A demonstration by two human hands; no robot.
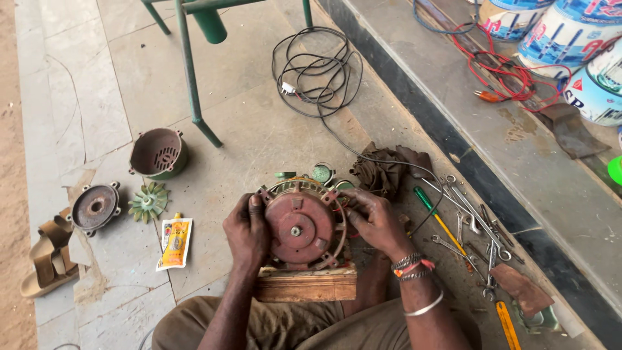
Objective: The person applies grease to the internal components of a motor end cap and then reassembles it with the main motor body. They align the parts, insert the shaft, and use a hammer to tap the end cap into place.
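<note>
A reddish-brown round motor end cover [299,225] sits on top of an electric motor body [304,188], which rests on a wooden block [308,285] on the stone floor. My left hand [246,231] grips the cover's left rim. My right hand [372,220], with bracelets at the wrist, holds the cover's right rim with the fingers curled over the edge. The motor's lower part is hidden by the cover and my hands.
A fan cowl [159,153], an end plate [95,207], a green plastic fan [148,201] and a yellow sachet [175,242] lie at left. Spanners [470,217], a green-handled screwdriver [435,217], a rag [389,170] and black cable [317,71] lie right; sandals [48,256].
</note>
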